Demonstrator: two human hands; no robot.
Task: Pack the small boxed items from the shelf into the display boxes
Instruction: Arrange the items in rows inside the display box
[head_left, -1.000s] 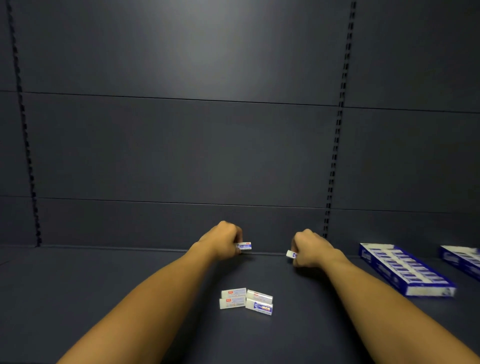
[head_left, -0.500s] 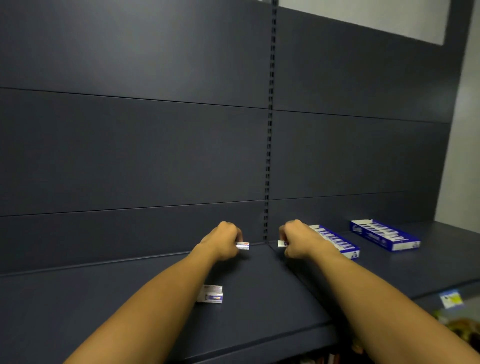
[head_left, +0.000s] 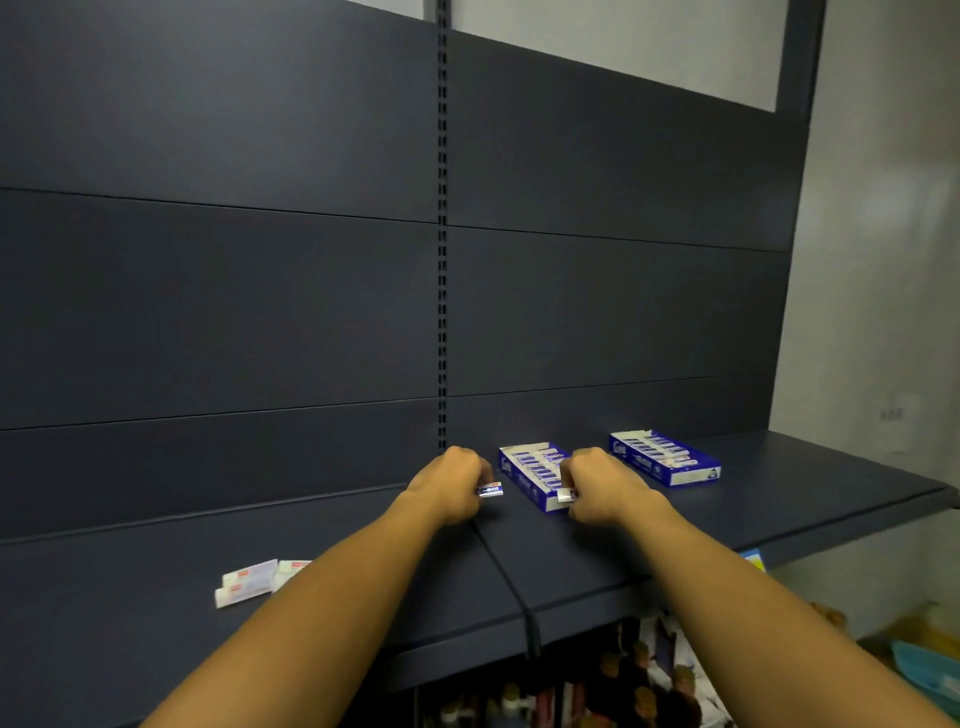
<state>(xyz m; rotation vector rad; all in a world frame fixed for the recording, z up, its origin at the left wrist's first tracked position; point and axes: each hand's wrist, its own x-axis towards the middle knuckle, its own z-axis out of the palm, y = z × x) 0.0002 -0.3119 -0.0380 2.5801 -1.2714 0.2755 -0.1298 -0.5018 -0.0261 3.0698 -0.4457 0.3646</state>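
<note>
My left hand (head_left: 451, 486) grips a small white and blue box (head_left: 491, 490) just left of the nearer blue display box (head_left: 527, 480). My right hand (head_left: 602, 486) holds another small box (head_left: 565, 495) over that display box's front end. A second blue display box (head_left: 665, 457) lies further right, filled with rows of small boxes. Several loose small white boxes (head_left: 249, 582) lie on the dark shelf (head_left: 363, 587) at the left, partly hidden by my left forearm.
The shelf's front edge runs from lower left to the right, with a seam (head_left: 506, 577) between two shelf boards. Below it a lower shelf holds bottles and packets (head_left: 613, 680). A light wall (head_left: 878, 312) is at the right.
My view has swung right. Both hands, each still holding a small box, have travelled from the loose pile to the nearer display box.
</note>
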